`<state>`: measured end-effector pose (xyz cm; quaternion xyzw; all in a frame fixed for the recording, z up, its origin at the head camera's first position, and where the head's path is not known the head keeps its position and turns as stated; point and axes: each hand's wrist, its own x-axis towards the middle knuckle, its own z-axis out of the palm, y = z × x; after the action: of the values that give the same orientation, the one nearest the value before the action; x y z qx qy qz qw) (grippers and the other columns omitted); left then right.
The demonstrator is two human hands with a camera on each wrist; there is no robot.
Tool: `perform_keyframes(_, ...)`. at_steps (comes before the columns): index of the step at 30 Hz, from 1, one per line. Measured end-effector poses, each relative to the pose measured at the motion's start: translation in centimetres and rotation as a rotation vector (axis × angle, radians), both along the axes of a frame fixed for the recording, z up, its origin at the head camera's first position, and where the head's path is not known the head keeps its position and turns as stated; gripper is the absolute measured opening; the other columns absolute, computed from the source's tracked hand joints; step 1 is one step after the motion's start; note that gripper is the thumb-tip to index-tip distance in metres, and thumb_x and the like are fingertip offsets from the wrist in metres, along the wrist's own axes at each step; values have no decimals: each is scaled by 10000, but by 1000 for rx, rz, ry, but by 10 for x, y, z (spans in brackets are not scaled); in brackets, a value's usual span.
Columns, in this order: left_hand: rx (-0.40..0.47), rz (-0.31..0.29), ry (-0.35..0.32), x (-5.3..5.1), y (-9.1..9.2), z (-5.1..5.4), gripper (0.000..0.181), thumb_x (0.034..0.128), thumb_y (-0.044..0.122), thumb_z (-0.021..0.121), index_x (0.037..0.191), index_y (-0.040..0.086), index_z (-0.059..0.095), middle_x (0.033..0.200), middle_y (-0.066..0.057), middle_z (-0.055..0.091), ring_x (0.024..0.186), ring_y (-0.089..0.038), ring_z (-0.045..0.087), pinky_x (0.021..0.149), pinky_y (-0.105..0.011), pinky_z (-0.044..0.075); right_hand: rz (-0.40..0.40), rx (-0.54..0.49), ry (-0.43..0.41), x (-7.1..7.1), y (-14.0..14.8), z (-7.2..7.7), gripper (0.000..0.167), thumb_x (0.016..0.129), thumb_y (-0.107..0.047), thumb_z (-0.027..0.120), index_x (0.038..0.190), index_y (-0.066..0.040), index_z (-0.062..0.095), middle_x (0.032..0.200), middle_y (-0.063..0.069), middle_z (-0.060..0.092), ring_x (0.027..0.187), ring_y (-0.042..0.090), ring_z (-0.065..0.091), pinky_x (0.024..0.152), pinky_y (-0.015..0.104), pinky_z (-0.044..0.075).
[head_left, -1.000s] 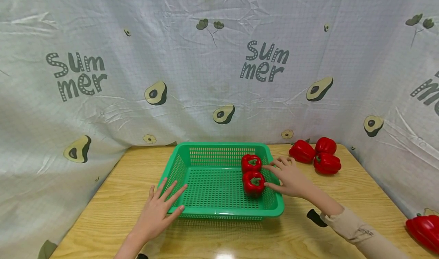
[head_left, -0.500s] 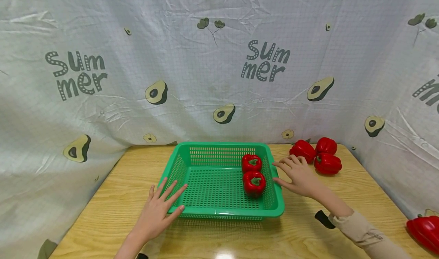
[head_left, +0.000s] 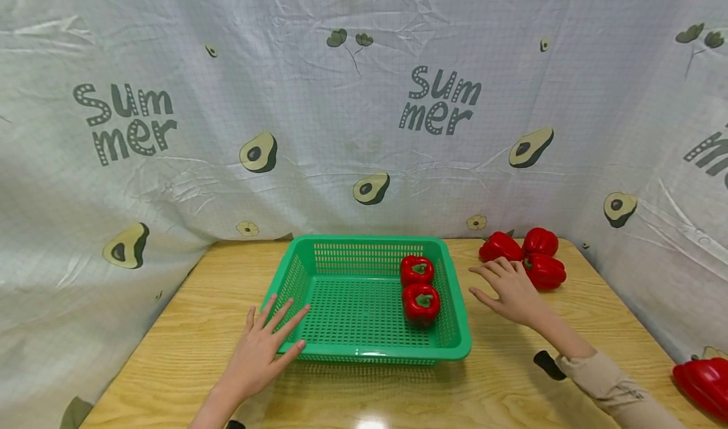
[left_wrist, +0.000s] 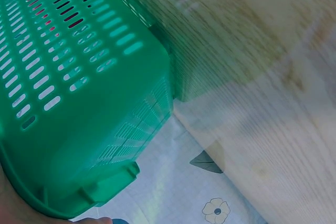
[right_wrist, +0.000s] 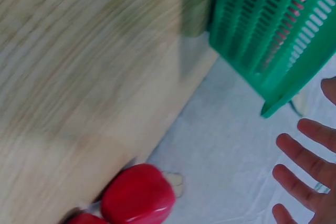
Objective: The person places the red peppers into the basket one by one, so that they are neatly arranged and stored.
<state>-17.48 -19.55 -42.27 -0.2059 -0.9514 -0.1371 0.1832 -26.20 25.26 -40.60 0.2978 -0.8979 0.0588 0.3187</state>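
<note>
Two red bell peppers, one at the back (head_left: pixel 417 270) and one in front (head_left: pixel 421 304), stand stem up along the right side of a green plastic basket (head_left: pixel 364 352). My left hand (head_left: pixel 257 354) rests with spread fingers over the basket's front left corner; in the left wrist view a bit of it shows beside the rim. To the right of the basket, apart from it, my right hand (head_left: pixel 514 292) is held above the table with fingers spread and nothing in them. Behind it lie three more red bell peppers (head_left: pixel 500 247), one partly hidden by the hand.
Another red bell pepper (head_left: pixel 705 381) lies at the far right edge of view. The wooden table (head_left: pixel 188 328) ends at a printed cloth (head_left: pixel 318 100) hung behind and at the sides. A black strap (head_left: pixel 549 365) shows by the right wrist.
My right hand has drawn back from the bell peppers in the basket, over its right rim, and moved right. The left hand, basket and peppers have stayed put.
</note>
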Motion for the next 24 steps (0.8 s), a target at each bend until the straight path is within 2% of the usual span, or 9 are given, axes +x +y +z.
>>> perform_keyframes(5,-3,0,10,0,0,1,578,816,368,594,1353,320,385,1367,-106,435,1330,-390,225,973,-663,184,-20,-48,14,-10,12,-9,371,688,-217,724,1019,-71,642,918,69,644,853,222,504,675,374,347)
perform_keyframes(11,-2,-2,1,0,0,1,578,820,372,591,1355,328,377,1370,-104,431,1331,-390,225,975,-661,177,-86,-73,-11,-24,26,-20,356,712,-214,711,1025,-67,626,936,102,630,864,272,515,675,413,366)
perform_keyframes(24,5,-6,-5,-1,0,0,582,818,372,594,1356,321,377,1378,-106,420,1334,-394,216,981,-660,169,-163,-94,-72,-53,38,-26,362,739,-199,693,1047,-37,595,975,153,585,903,338,501,690,465,374)
